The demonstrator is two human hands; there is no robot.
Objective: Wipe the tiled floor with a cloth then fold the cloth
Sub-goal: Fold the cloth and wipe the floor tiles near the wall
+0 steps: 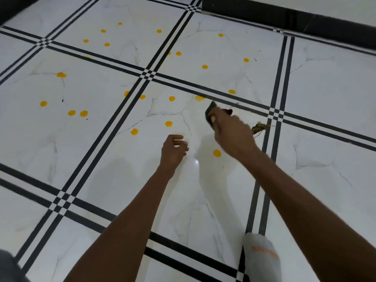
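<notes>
The white marble-look tiled floor (101, 159) has black double lines between its tiles and several yellow drops (172, 98) spattered across it. My right hand (232, 131) is closed on a dark cloth (210, 111), pressing it on the floor just below a smeared yellow drop (199, 97). Only the cloth's front edge shows past my fingers. My left hand (174, 150) hovers over the floor to the left with fingers loosely curled and nothing in it. One yellow drop (217, 153) lies between my two wrists.
A small brown clump of debris (260, 127) lies on the tile right of my right hand. A black skirting board (284, 19) runs along the far wall. My foot in a white sock (262, 255) stands at the bottom right.
</notes>
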